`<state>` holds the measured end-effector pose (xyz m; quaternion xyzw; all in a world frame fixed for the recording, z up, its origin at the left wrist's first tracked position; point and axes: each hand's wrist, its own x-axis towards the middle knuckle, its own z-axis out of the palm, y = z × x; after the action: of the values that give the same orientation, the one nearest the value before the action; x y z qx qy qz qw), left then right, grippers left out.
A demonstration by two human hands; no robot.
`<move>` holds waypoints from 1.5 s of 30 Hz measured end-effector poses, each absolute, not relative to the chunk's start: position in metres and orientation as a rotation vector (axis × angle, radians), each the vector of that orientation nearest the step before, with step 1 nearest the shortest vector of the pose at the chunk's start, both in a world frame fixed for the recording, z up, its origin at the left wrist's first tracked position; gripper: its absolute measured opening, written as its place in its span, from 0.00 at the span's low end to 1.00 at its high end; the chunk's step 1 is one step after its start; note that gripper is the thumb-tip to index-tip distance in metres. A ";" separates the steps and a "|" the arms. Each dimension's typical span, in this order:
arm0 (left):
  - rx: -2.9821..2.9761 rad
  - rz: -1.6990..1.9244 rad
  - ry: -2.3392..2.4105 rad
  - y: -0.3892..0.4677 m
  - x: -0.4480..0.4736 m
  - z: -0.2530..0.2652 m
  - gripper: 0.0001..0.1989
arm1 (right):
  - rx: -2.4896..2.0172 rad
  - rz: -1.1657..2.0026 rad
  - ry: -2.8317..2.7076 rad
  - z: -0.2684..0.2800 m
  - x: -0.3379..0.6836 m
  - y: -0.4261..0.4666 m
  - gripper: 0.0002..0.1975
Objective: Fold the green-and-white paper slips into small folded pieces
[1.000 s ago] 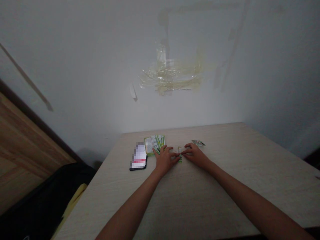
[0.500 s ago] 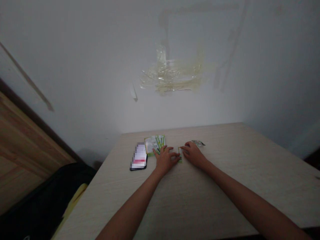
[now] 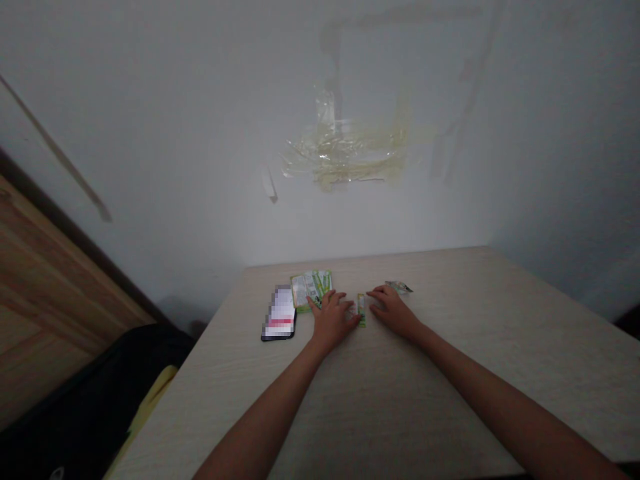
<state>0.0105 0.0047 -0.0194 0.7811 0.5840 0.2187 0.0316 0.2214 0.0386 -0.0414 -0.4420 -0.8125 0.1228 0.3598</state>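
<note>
My left hand (image 3: 334,321) rests on the table with its fingers spread. Its thumb lies at the lower edge of a small green-and-white printed piece (image 3: 361,307), part of which the hand covers. Just right of that piece is my right hand (image 3: 395,312), fingers bent and slightly apart, a narrow gap between fingertips and piece. Green-and-white printed packets or leaflets (image 3: 304,291) lie in an overlapping pile beyond the left fingers. Behind my right hand sits a small crumpled, shiny wrapper-like scrap (image 3: 400,287).
A phone (image 3: 280,313) with a pixelated screen lies left of the pile. The pale wooden table (image 3: 380,400) meets a wall (image 3: 200,167) bearing torn clear tape (image 3: 350,150). To the left are a wooden panel (image 3: 35,287) and dark and yellow cloth (image 3: 150,400).
My right hand has drawn slightly right, away from the small printed piece, uncovering more of it. The left hand stays nearly in place. The whole view has shifted a little.
</note>
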 end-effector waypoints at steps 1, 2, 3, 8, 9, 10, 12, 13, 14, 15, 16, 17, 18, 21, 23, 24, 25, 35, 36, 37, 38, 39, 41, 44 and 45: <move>2.397 0.677 1.793 0.005 0.011 -0.019 0.18 | -1.138 0.316 -2.084 -0.042 0.221 0.039 0.18; 2.387 0.686 1.788 0.005 0.011 -0.019 0.18 | -1.135 0.315 -2.074 -0.042 0.221 0.039 0.18; 2.381 0.700 1.781 0.004 0.011 -0.018 0.18 | -1.132 0.313 -2.064 -0.043 0.221 0.039 0.16; 2.387 0.822 1.718 0.002 0.012 -0.017 0.20 | -1.102 0.353 -2.030 -0.047 0.222 0.041 0.10; 2.390 0.836 1.706 0.002 0.012 -0.017 0.20 | -1.092 0.369 -2.024 -0.047 0.222 0.041 0.09; 2.390 0.850 1.699 0.002 0.012 -0.017 0.19 | -1.082 0.388 -2.016 -0.047 0.222 0.040 0.08; 2.390 0.873 1.688 0.001 0.013 -0.016 0.19 | -1.064 0.428 -1.994 -0.045 0.221 0.039 0.07; 2.389 0.887 1.684 0.001 0.014 -0.016 0.19 | -1.059 0.449 -1.978 -0.044 0.221 0.039 0.07; 2.392 0.900 1.677 0.001 0.014 -0.016 0.19 | -1.053 0.469 -1.961 -0.043 0.220 0.039 0.07; 2.397 0.911 1.669 0.001 0.014 -0.015 0.19 | -1.048 0.487 -1.942 -0.042 0.219 0.038 0.07; 2.404 0.921 1.662 0.001 0.015 -0.015 0.19 | -1.042 0.502 -1.920 -0.042 0.219 0.038 0.06; 2.412 0.932 1.658 0.000 0.015 -0.014 0.19 | -1.037 0.514 -1.896 -0.041 0.218 0.038 0.06; 2.419 0.942 1.657 0.000 0.016 -0.014 0.19 | -1.032 0.522 -1.874 -0.040 0.217 0.038 0.06; 2.420 0.985 1.680 -0.002 0.018 -0.012 0.19 | -1.026 0.533 -1.817 -0.039 0.216 0.037 0.07; 2.414 1.014 1.684 -0.004 0.020 -0.011 0.16 | -1.043 0.538 -1.797 -0.039 0.216 0.036 0.08; 2.411 1.025 1.678 -0.005 0.021 -0.011 0.15 | -1.054 0.543 -1.791 -0.038 0.216 0.036 0.08; 2.406 1.032 1.670 -0.006 0.022 -0.011 0.13 | -1.062 0.550 -1.789 -0.038 0.216 0.036 0.08; 2.280 0.956 1.630 -0.006 0.024 -0.012 0.15 | -0.974 0.651 -1.855 -0.032 0.216 0.034 0.08; 2.267 0.950 1.627 -0.006 0.024 -0.012 0.16 | -0.969 0.654 -1.861 -0.032 0.216 0.034 0.08; 2.255 0.939 1.626 -0.005 0.024 -0.013 0.16 | -0.966 0.653 -1.865 -0.033 0.216 0.035 0.08; 2.241 0.927 1.628 -0.005 0.023 -0.013 0.17 | -0.965 0.650 -1.868 -0.034 0.217 0.036 0.08; 2.227 0.917 1.633 -0.005 0.023 -0.013 0.17 | -0.963 0.647 -1.870 -0.035 0.217 0.037 0.08; 2.206 0.907 1.644 -0.005 0.023 -0.012 0.17 | -0.956 0.644 -1.870 -0.038 0.217 0.039 0.08; 2.197 0.905 1.656 -0.005 0.024 -0.012 0.16 | -0.946 0.645 -1.865 -0.041 0.217 0.040 0.07; 2.200 0.903 1.655 -0.005 0.024 -0.011 0.16 | -0.948 0.648 -1.867 -0.042 0.217 0.040 0.07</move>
<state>0.0236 -0.0050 -0.0113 0.7536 0.5671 0.3092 0.1220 0.2169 0.0399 -0.0417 -0.3845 -0.7576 0.2628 0.4573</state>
